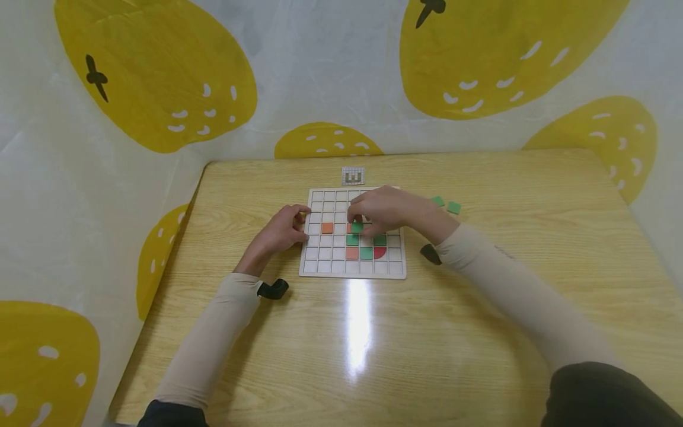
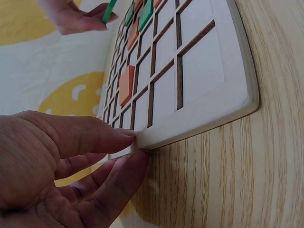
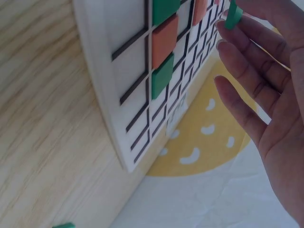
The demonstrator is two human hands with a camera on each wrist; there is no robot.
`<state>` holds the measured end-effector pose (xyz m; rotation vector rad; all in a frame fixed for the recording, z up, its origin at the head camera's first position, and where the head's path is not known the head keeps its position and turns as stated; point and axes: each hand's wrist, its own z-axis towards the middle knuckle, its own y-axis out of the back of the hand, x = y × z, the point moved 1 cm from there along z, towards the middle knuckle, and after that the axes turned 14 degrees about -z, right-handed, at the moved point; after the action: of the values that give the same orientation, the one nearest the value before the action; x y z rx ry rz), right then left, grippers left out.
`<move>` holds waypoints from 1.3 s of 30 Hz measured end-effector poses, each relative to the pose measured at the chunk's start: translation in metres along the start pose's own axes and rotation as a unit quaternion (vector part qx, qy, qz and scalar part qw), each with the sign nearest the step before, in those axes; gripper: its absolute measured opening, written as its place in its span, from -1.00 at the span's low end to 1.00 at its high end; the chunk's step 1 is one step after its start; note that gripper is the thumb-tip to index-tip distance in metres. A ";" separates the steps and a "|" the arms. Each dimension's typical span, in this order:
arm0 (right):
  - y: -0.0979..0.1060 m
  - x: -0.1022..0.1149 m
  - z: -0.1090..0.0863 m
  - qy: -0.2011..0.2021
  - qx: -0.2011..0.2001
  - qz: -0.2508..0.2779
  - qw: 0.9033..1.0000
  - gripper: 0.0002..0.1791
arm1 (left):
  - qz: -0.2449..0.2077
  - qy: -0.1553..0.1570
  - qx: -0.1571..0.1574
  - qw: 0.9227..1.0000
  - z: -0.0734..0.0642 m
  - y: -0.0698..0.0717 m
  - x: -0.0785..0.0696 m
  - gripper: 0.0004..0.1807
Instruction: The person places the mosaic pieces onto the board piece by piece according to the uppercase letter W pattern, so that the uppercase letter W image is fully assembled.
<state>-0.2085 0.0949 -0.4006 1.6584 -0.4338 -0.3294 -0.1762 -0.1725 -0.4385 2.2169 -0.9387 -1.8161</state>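
A white square grid board lies on the table. At its left edge, my left hand holds the rim with thumb and fingertips. My right hand pinches a green square tile over the middle of the board, its lower edge facing the grid. An orange tile sits alone toward the left. Near the held piece are a green tile, another orange tile, a second green tile and a red rounded piece. The right hand hides part of the upper right cells.
Behind the board lies a small card printed with a dark blocky figure. Two loose green tiles lie right of the board, partly behind the right forearm. The wooden table meets a fruit-patterned cloth at its back and left.
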 end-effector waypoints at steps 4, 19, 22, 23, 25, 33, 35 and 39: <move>0.002 0.007 0.008 -0.003 0.020 -0.001 1.000 -0.77 | 0.000 -0.001 -0.001 1.000 0.000 0.000 -0.001 -0.30; -0.004 0.021 0.022 0.033 0.006 -0.018 0.999 -0.72 | -0.003 -0.001 0.001 1.000 0.000 0.001 -0.001 -0.31; -0.005 0.023 0.023 0.037 0.004 -0.021 0.999 -0.73 | -0.002 -0.001 0.002 1.000 0.001 0.002 -0.001 -0.31; -0.005 0.024 0.024 0.038 0.006 -0.020 0.999 -0.73 | -0.002 -0.001 0.003 1.000 0.001 0.002 -0.002 -0.32; -0.006 0.025 0.025 0.040 0.010 -0.018 0.999 -0.72 | -0.002 0.001 0.003 1.000 0.001 0.002 -0.003 -0.32; -0.007 0.033 0.030 0.044 0.030 -0.004 0.999 -0.67 | -0.001 0.010 0.001 1.000 0.002 0.002 -0.003 -0.32; -0.007 0.035 0.030 0.044 0.035 -0.002 0.998 -0.67 | -0.001 0.011 0.001 1.000 0.002 0.002 -0.002 -0.33; -0.008 0.037 0.031 0.048 0.036 -0.004 0.998 -0.68 | 0.003 0.012 -0.001 1.000 0.003 0.001 -0.001 -0.33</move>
<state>-0.1888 0.0515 -0.4113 1.7398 -0.3704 -0.2410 -0.1796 -0.1720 -0.4377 2.2276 -0.9382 -1.7843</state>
